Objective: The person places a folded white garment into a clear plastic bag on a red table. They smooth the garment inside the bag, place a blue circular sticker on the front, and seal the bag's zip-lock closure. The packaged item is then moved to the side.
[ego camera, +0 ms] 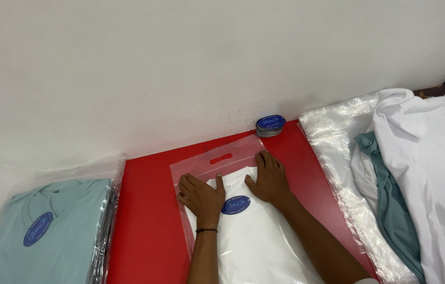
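Head view: at lower centre, the left hand (200, 195) and right hand (271, 179) press flat, fingers spread, on one clear plastic handle bag holding a folded white shirt (256, 239) on the red worktop (146, 231). Smoothing outward should expel air. One stack of blue oval stickers (270, 125) sits above.

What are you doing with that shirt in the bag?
A person presses both hands flat on a clear plastic bag with a folded white garment inside, lying on a red table. The left hand and right hand sit either side of a blue oval sticker. Bagged teal shirts lie on the left.
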